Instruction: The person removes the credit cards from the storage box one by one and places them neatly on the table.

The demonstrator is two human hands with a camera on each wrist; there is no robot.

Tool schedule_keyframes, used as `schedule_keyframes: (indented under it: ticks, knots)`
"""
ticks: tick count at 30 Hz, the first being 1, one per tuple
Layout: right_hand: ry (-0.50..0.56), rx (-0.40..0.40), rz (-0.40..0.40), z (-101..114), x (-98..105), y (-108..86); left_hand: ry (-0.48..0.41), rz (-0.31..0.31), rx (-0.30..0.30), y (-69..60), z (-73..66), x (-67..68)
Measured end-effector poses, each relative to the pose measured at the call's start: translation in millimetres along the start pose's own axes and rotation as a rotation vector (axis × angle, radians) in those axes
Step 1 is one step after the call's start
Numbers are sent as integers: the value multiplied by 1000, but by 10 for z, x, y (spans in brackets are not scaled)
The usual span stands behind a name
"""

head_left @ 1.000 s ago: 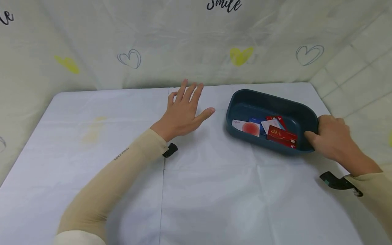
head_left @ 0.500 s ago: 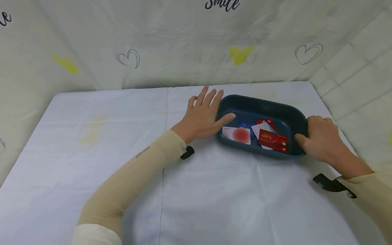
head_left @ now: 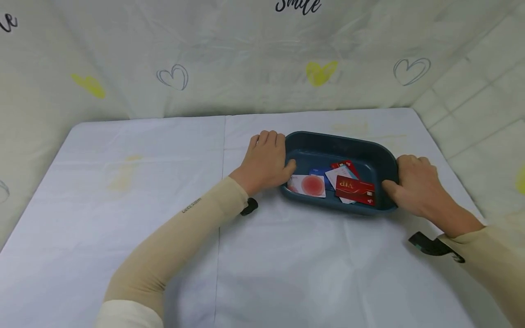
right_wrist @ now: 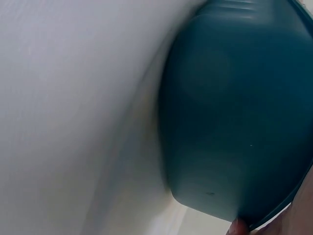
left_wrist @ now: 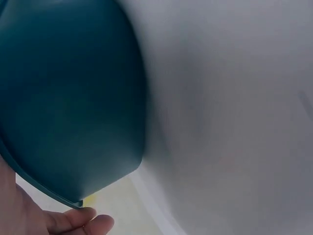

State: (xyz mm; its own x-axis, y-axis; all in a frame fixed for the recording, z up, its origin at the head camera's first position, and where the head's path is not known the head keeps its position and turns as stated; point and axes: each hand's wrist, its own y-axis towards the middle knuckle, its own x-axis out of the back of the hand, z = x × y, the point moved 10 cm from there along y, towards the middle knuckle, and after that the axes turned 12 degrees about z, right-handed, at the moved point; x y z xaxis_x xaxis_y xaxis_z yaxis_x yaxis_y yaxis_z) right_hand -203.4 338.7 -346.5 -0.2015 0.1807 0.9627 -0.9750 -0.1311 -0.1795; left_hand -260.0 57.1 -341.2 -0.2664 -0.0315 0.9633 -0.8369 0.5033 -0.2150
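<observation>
A dark teal plastic bin (head_left: 340, 142) with rounded corners sits at the right of the table, between both hands. Inside lie several cards: a white card with a red circle (head_left: 313, 185), a red VIP card (head_left: 356, 191), and a blue, a white and another red one partly covered. At the bin's left end, my left hand (head_left: 266, 161) grips the rim, thumb over the inner side. My right hand (head_left: 418, 184) holds the right end, its thumb over the rim too. Both wrist views show the bin's outer wall (left_wrist: 78, 98), with fingertips under the rim.
A white cloth (head_left: 279, 264) covers the table, whose far edge meets a pale curtain (head_left: 246, 54) printed with hearts and lettering. Another pale sheet with a grid pattern (head_left: 484, 100) stands along the right side.
The bin has slid left and slightly nearer, with my right hand on it. My left hand has come rightward from the bare cloth and curled its fingers round the bin's left rim.
</observation>
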Motion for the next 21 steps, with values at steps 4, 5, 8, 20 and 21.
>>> schedule_keyframes:
  ticks: [4, 5, 8, 20, 21]
  knots:
    - [3, 11, 10, 26, -16, 29, 18, -5, 7, -22, 41, -13]
    - [6, 12, 12, 30, -20, 35, 14, -5, 7, -24, 49, -17]
    - [7, 17, 15, 41, -28, 60, 12, 0, 13, -28, 71, -29]
    - [-16, 59, 2, 203, -64, 210, 32, 17, 69, -118, 243, -91]
    - [-14, 61, 2, 220, -66, 220, 27, 15, 70, -131, 255, -95]
